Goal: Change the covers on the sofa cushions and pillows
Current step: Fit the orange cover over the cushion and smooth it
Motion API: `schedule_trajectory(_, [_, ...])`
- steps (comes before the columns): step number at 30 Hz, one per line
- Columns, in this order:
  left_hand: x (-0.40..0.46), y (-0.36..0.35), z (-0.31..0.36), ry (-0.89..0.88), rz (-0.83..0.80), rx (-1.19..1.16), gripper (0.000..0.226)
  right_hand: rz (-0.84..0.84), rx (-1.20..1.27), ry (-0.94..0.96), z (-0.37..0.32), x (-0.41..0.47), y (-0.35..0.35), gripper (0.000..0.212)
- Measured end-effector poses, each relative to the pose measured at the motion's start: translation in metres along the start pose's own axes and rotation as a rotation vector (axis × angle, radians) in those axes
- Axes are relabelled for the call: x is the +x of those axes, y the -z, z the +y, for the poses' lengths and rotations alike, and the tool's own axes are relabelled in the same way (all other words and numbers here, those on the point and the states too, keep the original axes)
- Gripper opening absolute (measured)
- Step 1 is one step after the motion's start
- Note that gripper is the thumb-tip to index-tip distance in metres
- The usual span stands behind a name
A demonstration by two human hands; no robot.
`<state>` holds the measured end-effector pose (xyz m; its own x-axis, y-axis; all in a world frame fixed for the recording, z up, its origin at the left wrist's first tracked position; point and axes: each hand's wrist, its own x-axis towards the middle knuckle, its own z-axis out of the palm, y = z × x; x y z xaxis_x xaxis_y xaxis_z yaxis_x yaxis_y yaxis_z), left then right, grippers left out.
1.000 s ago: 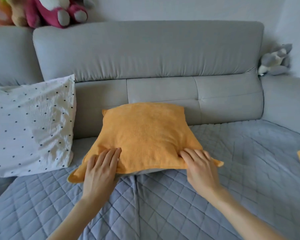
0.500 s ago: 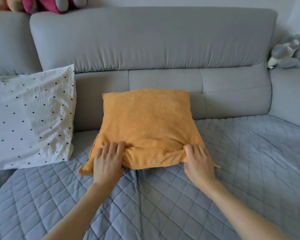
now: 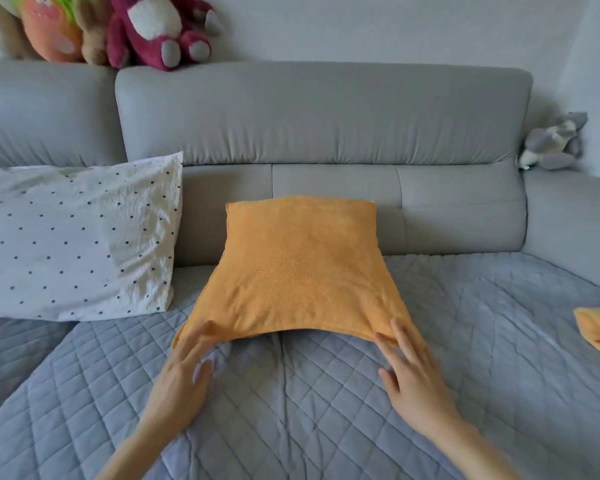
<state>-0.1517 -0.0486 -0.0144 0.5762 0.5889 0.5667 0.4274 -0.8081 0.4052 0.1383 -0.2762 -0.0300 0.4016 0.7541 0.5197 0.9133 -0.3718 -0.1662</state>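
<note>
Both hands, the left hand [image 3: 184,368] and right hand [image 3: 409,368], are letting go with fingers spread, leaving the orange cushion [image 3: 300,268] (cover apparently on) leaning mid-frame against the sofa back [image 3: 326,116].

The cushion [image 3: 300,271] leans against the sofa back [image 3: 323,112], on the quilted throw [image 3: 326,393]. A pillow [image 3: 73,240] lies to its left (plush toys [image 3: 118,26] sit above, behind).

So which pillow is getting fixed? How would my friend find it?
Look at the grey sofa and its quilted blue seat cover. In the middle, leaning on the backrest, stands the orange pillow. It is fuzzy and plain, unlike the white dotted pillow to its left.
</note>
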Motion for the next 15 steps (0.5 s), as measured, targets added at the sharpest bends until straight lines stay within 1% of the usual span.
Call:
schedule_trajectory(1, [0.006,0.002,0.001,0.068,0.026,-0.034,0.052,0.019,-0.025,-0.02,-0.005,0.004,0.005,0.067])
schedule_trajectory(2, [0.014,0.002,0.0,0.124,0.022,-0.01,0.066,0.051,-0.048,-0.026,-0.01,0.009,0.01,0.061])
schedule_trajectory(3, [0.024,0.003,0.004,0.193,0.018,0.031,0.071,0.092,-0.06,-0.018,-0.015,0.014,0.013,0.052])
schedule_trajectory(4, [0.035,0.005,0.01,0.307,-0.021,0.013,0.071,0.123,-0.049,-0.002,-0.022,0.019,0.016,0.043])
schedule_trajectory(5, [0.045,0.007,0.02,0.427,-0.065,-0.074,0.068,0.139,-0.023,0.019,-0.03,0.024,0.019,0.041])
schedule_trajectory(6, [0.052,0.009,0.031,0.513,-0.122,-0.153,0.065,0.133,0.017,0.041,-0.037,0.03,0.022,0.048])
schedule_trajectory(7, [0.055,0.012,0.042,0.545,-0.178,-0.168,0.063,0.126,0.061,0.066,-0.043,0.035,0.025,0.057])
schedule_trajectory(8, [0.053,0.017,0.052,0.511,-0.211,-0.124,0.061,0.123,0.109,0.082,-0.049,0.04,0.028,0.062])
schedule_trajectory(10, [0.036,0.031,0.071,0.321,-0.269,-0.086,0.062,0.127,0.233,0.076,-0.059,0.048,0.036,0.07])
schedule_trajectory(11, [0.023,0.038,0.082,0.21,-0.342,-0.133,0.068,0.13,0.304,0.045,-0.064,0.052,0.04,0.072])
schedule_trajectory(12, [0.011,0.041,0.09,0.103,-0.446,-0.201,0.069,0.145,0.366,0.008,-0.069,0.056,0.045,0.072])
schedule_trajectory(14, [-0.007,0.04,0.112,-0.117,-0.612,-0.293,0.049,0.211,0.449,-0.041,-0.08,0.061,0.055,0.066])
schedule_trajectory(15, [-0.012,0.038,0.122,-0.195,-0.657,-0.343,0.047,0.248,0.447,-0.042,-0.086,0.061,0.059,0.064])
